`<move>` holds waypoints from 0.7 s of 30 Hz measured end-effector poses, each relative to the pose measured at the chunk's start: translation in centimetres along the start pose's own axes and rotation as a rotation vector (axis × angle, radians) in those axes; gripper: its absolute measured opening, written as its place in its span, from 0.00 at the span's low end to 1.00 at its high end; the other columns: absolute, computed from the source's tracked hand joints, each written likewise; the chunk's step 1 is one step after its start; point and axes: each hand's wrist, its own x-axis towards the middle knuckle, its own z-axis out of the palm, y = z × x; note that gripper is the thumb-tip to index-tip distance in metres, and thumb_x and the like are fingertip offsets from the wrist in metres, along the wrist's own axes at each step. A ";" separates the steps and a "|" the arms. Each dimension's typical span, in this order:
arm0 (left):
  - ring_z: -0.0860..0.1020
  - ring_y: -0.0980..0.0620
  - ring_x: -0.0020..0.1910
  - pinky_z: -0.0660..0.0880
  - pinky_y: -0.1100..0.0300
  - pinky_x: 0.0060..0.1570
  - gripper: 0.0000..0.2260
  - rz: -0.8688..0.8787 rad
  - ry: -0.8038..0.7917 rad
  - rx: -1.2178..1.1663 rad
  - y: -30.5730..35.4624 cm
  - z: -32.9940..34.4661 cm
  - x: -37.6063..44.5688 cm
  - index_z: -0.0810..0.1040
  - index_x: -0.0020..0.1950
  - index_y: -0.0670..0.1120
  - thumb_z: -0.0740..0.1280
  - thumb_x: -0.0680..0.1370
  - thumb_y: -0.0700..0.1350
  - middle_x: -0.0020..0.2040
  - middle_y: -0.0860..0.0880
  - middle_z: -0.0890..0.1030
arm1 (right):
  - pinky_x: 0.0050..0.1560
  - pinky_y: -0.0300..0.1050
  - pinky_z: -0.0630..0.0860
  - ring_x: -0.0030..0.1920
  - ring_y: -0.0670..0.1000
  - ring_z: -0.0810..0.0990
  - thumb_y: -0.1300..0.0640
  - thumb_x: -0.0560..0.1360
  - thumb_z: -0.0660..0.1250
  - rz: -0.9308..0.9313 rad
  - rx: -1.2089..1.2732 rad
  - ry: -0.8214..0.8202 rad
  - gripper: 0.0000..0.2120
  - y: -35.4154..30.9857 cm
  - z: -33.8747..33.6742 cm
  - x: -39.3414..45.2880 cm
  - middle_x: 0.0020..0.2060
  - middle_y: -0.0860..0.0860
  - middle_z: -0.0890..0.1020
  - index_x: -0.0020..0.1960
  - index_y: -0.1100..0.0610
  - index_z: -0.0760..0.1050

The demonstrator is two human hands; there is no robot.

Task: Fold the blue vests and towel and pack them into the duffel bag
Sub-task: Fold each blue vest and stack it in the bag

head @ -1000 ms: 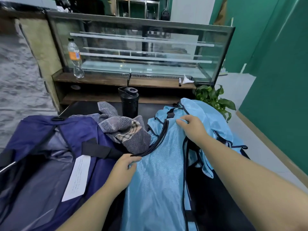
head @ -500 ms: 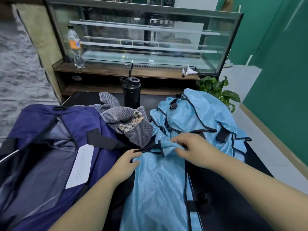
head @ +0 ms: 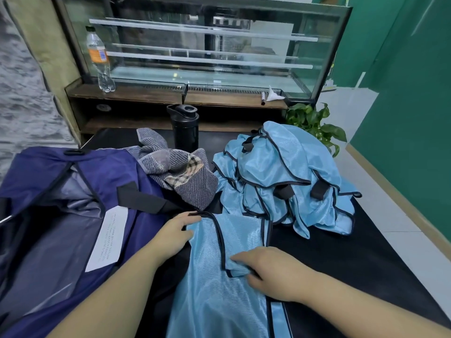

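My right hand point(head: 271, 273) pinches a folded-over shoulder strap of the blue vest point(head: 219, 289) lying flat on the black table point(head: 353, 264) in front of me, thumb under the black-trimmed edge and fingers curled over it, pressing the fold down onto the vest's body. My left hand point(head: 177, 234) rests on the vest's far left corner, fingers fairly straight with the tips laid along the black trim and the thumb on the fabric, so it holds the cloth in place rather than closing round it. The vest runs from between my hands toward me, off the near edge of the view. To the left of it, touching my left forearm, the navy duffel bag point(head: 73, 191) lies open, its grey lining showing and a white label point(head: 107, 240) hanging on its side. Just beyond my left hand, the grey striped towel point(head: 180, 174) sits crumpled between the bag and a heap of more blue vests point(head: 280, 174), which is piled on the far right of the table. A black bottle point(head: 185, 128) stands behind the towel. Farther back are a glass display case point(head: 207, 45), a clear plastic bottle point(head: 100, 59) on its wooden ledge, and a green plant point(head: 317, 125) at the right.
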 end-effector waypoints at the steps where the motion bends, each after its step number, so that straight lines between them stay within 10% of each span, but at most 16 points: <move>1: 0.67 0.58 0.66 0.58 0.69 0.62 0.20 0.000 0.002 -0.004 -0.1 0.0 0.0 0.76 0.64 0.45 0.61 0.76 0.29 0.66 0.55 0.70 | 0.54 0.46 0.71 0.54 0.54 0.76 0.52 0.77 0.60 -0.003 0.021 -0.012 0.17 -0.1 -0.1 0.0 0.52 0.52 0.80 0.65 0.53 0.70; 7: 0.68 0.57 0.67 0.61 0.68 0.61 0.20 -0.006 0.004 -0.041 0.1 -0.1 -0.1 0.77 0.63 0.47 0.62 0.76 0.29 0.66 0.55 0.72 | 0.51 0.43 0.71 0.51 0.47 0.71 0.46 0.76 0.64 0.332 0.159 0.360 0.10 3.0 -2.6 1.8 0.47 0.45 0.74 0.51 0.52 0.73; 14: 0.75 0.54 0.62 0.68 0.54 0.67 0.22 -0.035 0.028 -0.068 0.3 -0.6 -0.4 0.79 0.51 0.61 0.63 0.76 0.32 0.62 0.54 0.77 | 0.35 0.34 0.68 0.41 0.41 0.73 0.48 0.72 0.72 0.628 0.725 0.097 0.16 5.1 -2.4 2.8 0.46 0.44 0.75 0.53 0.51 0.69; 21: 0.69 0.54 0.34 0.67 0.62 0.38 0.17 -0.136 0.038 -0.023 2.3 -1.0 0.0 0.73 0.59 0.52 0.68 0.75 0.35 0.36 0.49 0.72 | 0.27 0.38 0.61 0.25 0.46 0.64 0.54 0.76 0.69 0.707 0.938 0.078 0.09 5.3 -2.2 1.7 0.28 0.48 0.70 0.53 0.58 0.76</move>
